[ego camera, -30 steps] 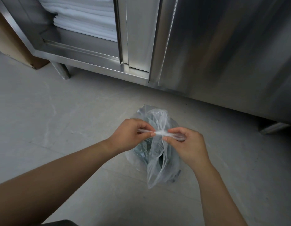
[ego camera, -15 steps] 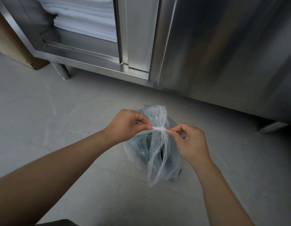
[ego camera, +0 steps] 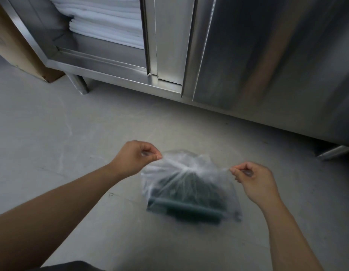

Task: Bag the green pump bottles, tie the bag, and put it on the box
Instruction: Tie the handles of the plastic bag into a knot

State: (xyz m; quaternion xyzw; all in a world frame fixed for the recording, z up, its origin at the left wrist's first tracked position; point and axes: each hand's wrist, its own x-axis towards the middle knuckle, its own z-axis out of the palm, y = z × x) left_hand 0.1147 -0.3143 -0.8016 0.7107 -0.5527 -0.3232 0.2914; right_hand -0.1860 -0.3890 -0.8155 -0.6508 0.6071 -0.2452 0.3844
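Pinching one twisted end of the thin clear plastic bag [ego camera: 189,169] each, the left hand [ego camera: 134,157] and right hand [ego camera: 254,180] have a tight fingertip grip, plastic taut between them. I'd say the knot's getting cinched. The dark green pump bottles [ego camera: 185,208] are inside, and the bag's on the grey floor [ego camera: 52,133]. Next it needs lifting onto the brown cardboard box [ego camera: 11,42] far left, if that's the one, since it's mostly cropped.

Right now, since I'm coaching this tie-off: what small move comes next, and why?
Probably cross the ends for a second knot: left hand and right hand each pinch a taut end of the bag, pulled apart, with one cinch gathered above the green bottles.
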